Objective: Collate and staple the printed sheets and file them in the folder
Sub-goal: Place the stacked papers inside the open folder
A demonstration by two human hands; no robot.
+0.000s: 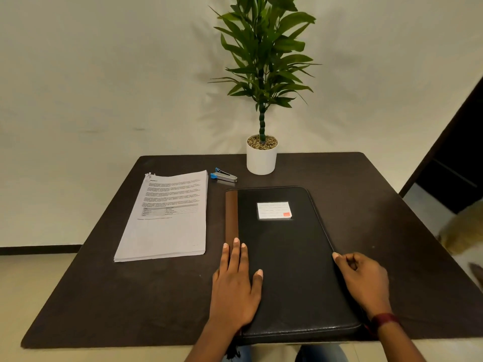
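A closed black folder (287, 252) with a brown spine strip and a white label lies on the dark table (146, 296), in front of me. My left hand (236, 286) rests flat on its left side by the spine, fingers spread. My right hand (362, 280) is at the folder's right edge, fingers curled against it. A stack of printed sheets (167, 218) lies to the left of the folder, with staples or clips showing at its top-left corner. A small blue and silver stapler (224, 175) lies behind the sheets and the folder.
A potted plant in a white pot (261, 159) stands at the back of the table, just behind the folder. The wall is close behind. A dark doorway lies to the right.
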